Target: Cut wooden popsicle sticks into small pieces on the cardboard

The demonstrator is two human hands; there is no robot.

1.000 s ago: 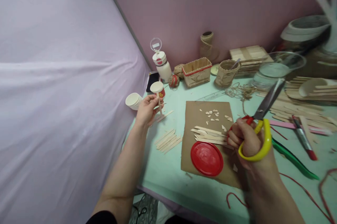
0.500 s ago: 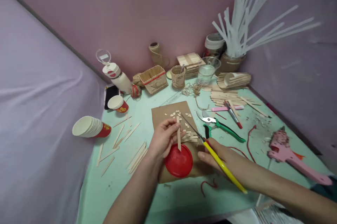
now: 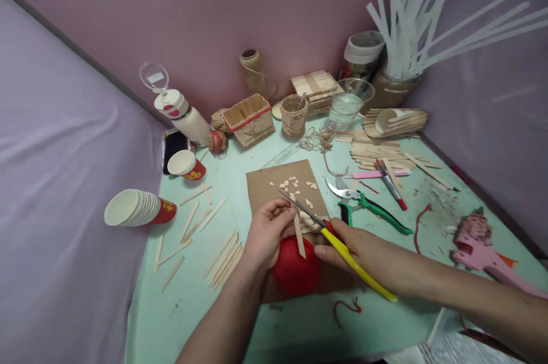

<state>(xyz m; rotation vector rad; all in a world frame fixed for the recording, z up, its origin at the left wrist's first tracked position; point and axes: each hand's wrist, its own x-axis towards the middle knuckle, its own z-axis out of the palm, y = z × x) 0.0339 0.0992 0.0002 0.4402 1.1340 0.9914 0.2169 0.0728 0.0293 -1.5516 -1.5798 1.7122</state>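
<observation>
My left hand (image 3: 270, 231) pinches a flat wooden craft stick (image 3: 301, 240), which slants down over a round red lid (image 3: 296, 273). In my right hand (image 3: 357, 247) are scissors (image 3: 347, 258) with a yellow handle; some red shows by the fingers. Their blades reach leftward across the top end of the stick, close to my left fingertips. Whether the blades touch the stick I cannot tell. Beneath both hands lies a brown cardboard sheet (image 3: 261, 181). Small heart-shaped wood pieces (image 3: 293, 181) are scattered on its far part, and more sticks lie partly hidden behind the scissors.
Green-handled pruning shears (image 3: 372, 207) lie right of the cardboard, with a pink glue gun (image 3: 479, 250) farther right. Loose sticks (image 3: 225, 261) and stacked paper cups (image 3: 139, 207) are at left. A water cup (image 3: 346, 110) and a small wooden box (image 3: 249, 121) stand at the back.
The scissor blades have moved left and now cross the top of the stick. The stick leans more, its lower end shifted right. The whole view has shifted slightly.
</observation>
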